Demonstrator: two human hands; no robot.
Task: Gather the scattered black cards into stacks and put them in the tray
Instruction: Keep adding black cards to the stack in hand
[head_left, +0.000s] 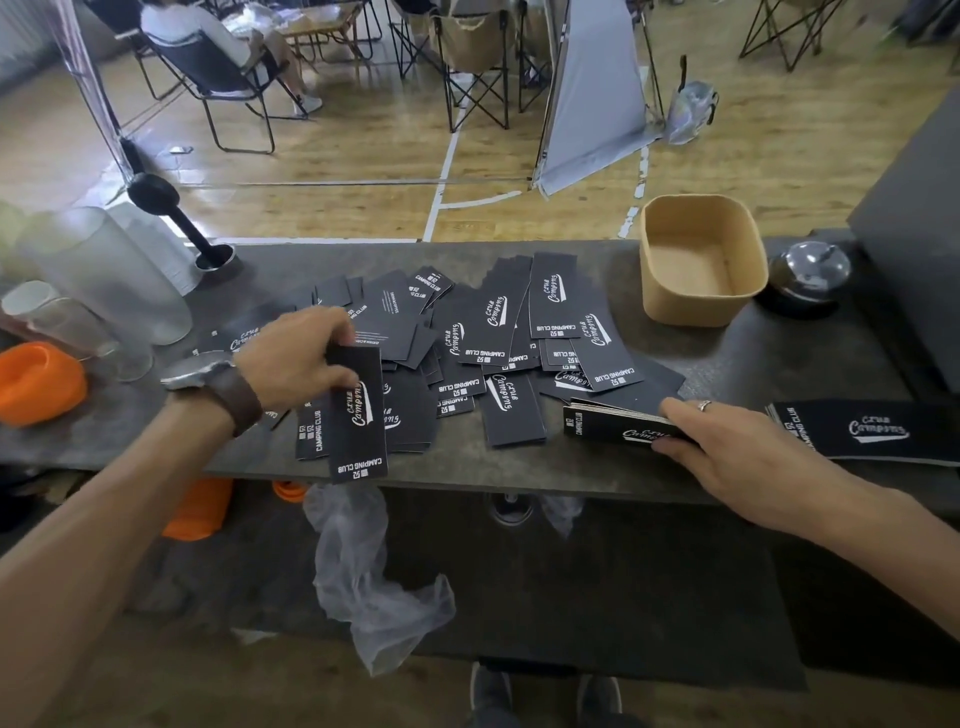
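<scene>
Far left: an orange bowl (39, 382) sits beside clear cups (78, 332) and a frosted pitcher (111, 270); what they hold, if anything, cannot be told.
Left hand: the left hand (298, 358), with a wristwatch (208, 374) on the wrist, pinches the top end of one black card (358, 415) between thumb and curled fingers; the card hangs past the near edge of the table (753, 358).
Scattered cards: the loose pile of cards (488, 332) covers the middle of the table, overlapping at many angles, some face up with white print and some turned over.
Right hand: the right hand (727, 447), a ring on one finger, grips a gathered stack (618, 423) by its right end, thumb under and fingers curled over; the stack's edges look uneven.
Tray: the tan tray (704, 260) stands at the far right of the pile, near it but apart, and looks empty.
Far right: a larger black printed sheet (872, 431) lies at the table's edge and a shiny dome (808, 270) sits just past the tray.
Step in hand: probably adding the single card to the held stack.
Doing it well: lay the card print-side up and lined up with the others, then tap the stack's long edge on the table to square it before carrying it to the tray.
Progress: early, since most cards lie loose.
</scene>
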